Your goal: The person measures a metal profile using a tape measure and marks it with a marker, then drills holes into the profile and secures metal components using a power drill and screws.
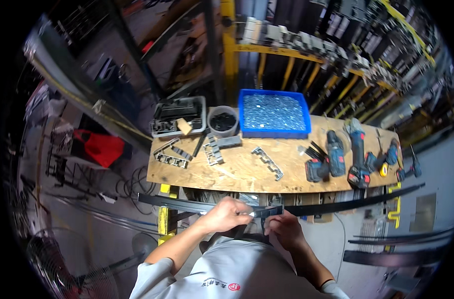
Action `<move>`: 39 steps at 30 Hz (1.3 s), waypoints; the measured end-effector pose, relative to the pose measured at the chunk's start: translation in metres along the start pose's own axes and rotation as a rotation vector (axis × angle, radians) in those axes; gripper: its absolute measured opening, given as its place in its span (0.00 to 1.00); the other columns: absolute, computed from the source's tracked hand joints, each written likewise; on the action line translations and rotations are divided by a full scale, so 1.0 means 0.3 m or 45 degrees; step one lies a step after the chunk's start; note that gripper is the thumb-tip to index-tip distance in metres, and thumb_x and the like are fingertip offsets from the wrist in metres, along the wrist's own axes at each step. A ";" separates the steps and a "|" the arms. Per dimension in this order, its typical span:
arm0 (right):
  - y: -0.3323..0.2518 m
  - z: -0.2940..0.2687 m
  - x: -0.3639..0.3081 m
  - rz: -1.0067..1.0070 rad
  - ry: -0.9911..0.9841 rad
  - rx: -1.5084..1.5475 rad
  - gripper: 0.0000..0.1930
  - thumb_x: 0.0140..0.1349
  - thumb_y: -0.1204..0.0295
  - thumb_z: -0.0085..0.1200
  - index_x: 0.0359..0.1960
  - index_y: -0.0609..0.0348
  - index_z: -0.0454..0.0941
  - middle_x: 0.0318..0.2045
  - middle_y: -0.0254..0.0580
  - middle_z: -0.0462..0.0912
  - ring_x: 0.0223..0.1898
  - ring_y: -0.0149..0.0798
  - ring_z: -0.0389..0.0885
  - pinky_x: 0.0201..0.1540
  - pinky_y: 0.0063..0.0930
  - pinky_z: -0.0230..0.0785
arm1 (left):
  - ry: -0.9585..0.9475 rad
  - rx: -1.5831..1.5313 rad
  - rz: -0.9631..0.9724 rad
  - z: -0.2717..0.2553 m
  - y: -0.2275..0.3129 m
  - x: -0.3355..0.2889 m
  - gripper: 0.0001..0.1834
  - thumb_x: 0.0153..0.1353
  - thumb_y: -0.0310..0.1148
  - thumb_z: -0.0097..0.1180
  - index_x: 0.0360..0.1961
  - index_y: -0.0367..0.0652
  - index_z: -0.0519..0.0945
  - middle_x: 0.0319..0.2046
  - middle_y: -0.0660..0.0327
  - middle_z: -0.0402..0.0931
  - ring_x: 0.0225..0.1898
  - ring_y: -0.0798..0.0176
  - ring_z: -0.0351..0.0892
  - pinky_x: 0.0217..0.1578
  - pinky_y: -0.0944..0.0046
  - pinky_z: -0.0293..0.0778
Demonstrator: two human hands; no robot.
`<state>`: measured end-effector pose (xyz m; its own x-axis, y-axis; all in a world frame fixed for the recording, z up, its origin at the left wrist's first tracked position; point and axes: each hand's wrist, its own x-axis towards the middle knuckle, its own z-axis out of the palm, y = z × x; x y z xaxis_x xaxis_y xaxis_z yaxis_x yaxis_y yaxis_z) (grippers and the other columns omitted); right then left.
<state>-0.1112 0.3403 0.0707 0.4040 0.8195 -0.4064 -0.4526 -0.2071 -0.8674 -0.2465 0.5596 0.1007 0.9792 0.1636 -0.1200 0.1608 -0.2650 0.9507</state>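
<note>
My left hand [228, 215] is closed, its fingertips pinched at the left end of a small dark bracket-like piece [269, 212]. The other end of that piece is in my right hand [285, 229], which has its fingers curled beneath it. Just behind both hands a long black profile bar [331, 207] runs left to right along the front of the workbench. Whether the small piece touches the bar cannot be made out. A pale glint shows at my left fingertips, too small to name.
The wooden workbench [227, 174] carries a blue bin of small metal parts [274, 135], a round tub of black pieces [223, 132], a grey tray [179, 133] and cut metal profiles [268, 163]. Cordless power tools [335, 154] stand at its right. A fan [62, 264] is at lower left.
</note>
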 end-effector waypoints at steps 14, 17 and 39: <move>-0.104 0.201 0.186 0.136 -0.078 0.172 0.12 0.66 0.81 0.52 0.50 0.71 0.76 0.28 0.42 0.81 0.28 0.31 0.77 0.35 0.25 0.72 | 0.302 -0.221 -0.125 -0.210 -0.102 -0.098 0.09 0.60 0.28 0.63 0.39 0.34 0.85 0.27 0.54 0.82 0.30 0.64 0.80 0.35 0.63 0.75; -0.034 0.167 0.235 0.156 -0.280 0.234 0.12 0.67 0.81 0.52 0.52 0.69 0.76 0.29 0.37 0.82 0.29 0.26 0.77 0.35 0.20 0.71 | 0.187 -0.187 -0.151 -0.187 -0.107 -0.081 0.08 0.60 0.29 0.63 0.37 0.35 0.84 0.27 0.53 0.81 0.30 0.60 0.80 0.35 0.61 0.75; 0.004 0.036 0.084 0.179 0.251 0.009 0.09 0.69 0.76 0.53 0.48 0.68 0.78 0.24 0.42 0.78 0.24 0.34 0.76 0.31 0.29 0.72 | 0.701 1.347 -0.523 -0.436 -0.569 0.190 0.10 0.56 0.35 0.55 0.24 0.45 0.84 0.26 0.53 0.83 0.27 0.51 0.83 0.27 0.49 0.77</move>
<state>-0.1102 0.3665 0.0624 0.4835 0.6628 -0.5718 -0.5206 -0.3074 -0.7965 -0.2343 0.7383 -0.0311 0.6933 0.7202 0.0254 0.7100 -0.6886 0.1476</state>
